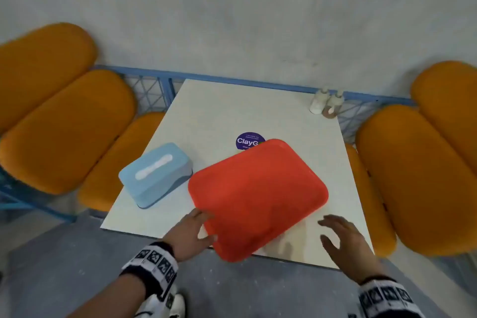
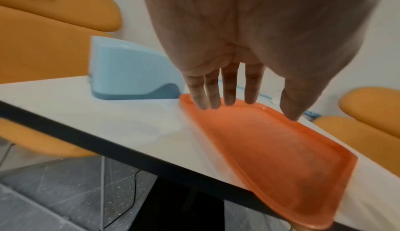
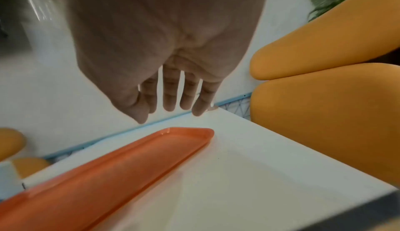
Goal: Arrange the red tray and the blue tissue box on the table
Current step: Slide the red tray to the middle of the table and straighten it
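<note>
The red tray (image 1: 258,199) lies askew on the white table (image 1: 232,111), its near corner hanging over the front edge. My left hand (image 1: 209,226) touches the tray's near-left rim with straight fingers. In the left wrist view those fingers (image 2: 213,94) reach over the tray (image 2: 270,149) rim. The blue tissue box (image 1: 156,174) stands left of the tray, close to its corner but apart from it, and also shows beyond my left hand as the tissue box (image 2: 129,70). My right hand (image 1: 326,231) hovers open over bare table, right of the tray (image 3: 108,166), fingers (image 3: 171,94) spread and holding nothing.
Orange padded seats (image 1: 59,121) flank the table on the left and on the right (image 1: 413,175). Two small bottles (image 1: 326,103) stand at the far right corner. A round purple sticker (image 1: 246,140) lies just beyond the tray. A blue rail (image 1: 232,79) runs along the wall.
</note>
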Tool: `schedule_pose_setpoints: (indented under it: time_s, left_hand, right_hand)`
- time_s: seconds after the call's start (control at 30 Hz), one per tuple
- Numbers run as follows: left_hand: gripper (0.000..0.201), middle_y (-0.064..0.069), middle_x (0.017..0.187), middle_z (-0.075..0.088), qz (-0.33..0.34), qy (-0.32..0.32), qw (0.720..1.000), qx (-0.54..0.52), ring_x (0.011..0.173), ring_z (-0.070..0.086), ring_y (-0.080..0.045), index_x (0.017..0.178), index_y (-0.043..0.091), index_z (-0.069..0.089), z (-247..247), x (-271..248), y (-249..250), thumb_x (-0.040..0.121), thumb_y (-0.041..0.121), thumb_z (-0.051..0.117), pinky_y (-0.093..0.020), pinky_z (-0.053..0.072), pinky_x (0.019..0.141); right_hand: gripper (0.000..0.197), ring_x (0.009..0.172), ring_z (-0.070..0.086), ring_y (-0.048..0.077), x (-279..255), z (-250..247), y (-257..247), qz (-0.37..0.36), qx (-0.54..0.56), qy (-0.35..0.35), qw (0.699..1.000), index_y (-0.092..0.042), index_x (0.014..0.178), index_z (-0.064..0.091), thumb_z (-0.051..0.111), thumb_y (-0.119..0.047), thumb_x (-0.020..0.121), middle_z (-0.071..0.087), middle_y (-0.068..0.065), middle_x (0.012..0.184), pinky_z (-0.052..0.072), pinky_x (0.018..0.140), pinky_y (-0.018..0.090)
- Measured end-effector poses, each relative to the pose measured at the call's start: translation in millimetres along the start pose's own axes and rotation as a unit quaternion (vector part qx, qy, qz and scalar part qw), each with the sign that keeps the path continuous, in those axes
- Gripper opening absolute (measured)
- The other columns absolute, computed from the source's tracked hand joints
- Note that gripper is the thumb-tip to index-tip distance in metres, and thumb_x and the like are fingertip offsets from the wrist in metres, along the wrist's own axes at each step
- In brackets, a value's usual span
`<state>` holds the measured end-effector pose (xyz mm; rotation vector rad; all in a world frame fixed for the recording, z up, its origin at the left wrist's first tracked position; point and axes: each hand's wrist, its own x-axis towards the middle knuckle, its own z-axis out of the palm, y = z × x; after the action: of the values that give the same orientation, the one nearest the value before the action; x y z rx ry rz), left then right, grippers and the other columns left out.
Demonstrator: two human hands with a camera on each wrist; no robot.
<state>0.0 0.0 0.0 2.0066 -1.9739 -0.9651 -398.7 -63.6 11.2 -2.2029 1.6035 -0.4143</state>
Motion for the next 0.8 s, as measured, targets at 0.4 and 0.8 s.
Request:
schedule_pose_setpoints:
  time_s: [0.4,0.8]
  left_hand:
    - [0.073,-0.007,0.164,0.005,-0.040,-0.113,0.981,0.154,0.149,0.008,-0.034,0.154,0.028,0.010,94.5,39.6,50.7,0.095,0.052,0.045,-0.051,0.027,0.119]
    - [0.065,-0.004,0.165,-0.007,-0.049,-0.155,0.977,0.137,0.150,-0.006,-0.033,0.153,0.030,0.012,63.2,105.2,49.0,0.099,0.050,0.041,-0.059,0.030,0.115]
  right_hand:
    - [0.063,0.143,0.016,0.031,114.0,45.0,40.5,0.026,-0.065,-0.215,0.974,-0.033,0.144,0.027,0.058,-0.038,0.089,0.015,0.002,0.158,0.027,0.115,0.047]
    - [0.056,0.146,0.003,0.021,169.1,56.0,56.5,0.080,-0.082,-0.244,0.963,-0.035,0.144,0.029,0.045,-0.052,0.093,0.011,-0.002,0.160,0.018,0.118,0.044]
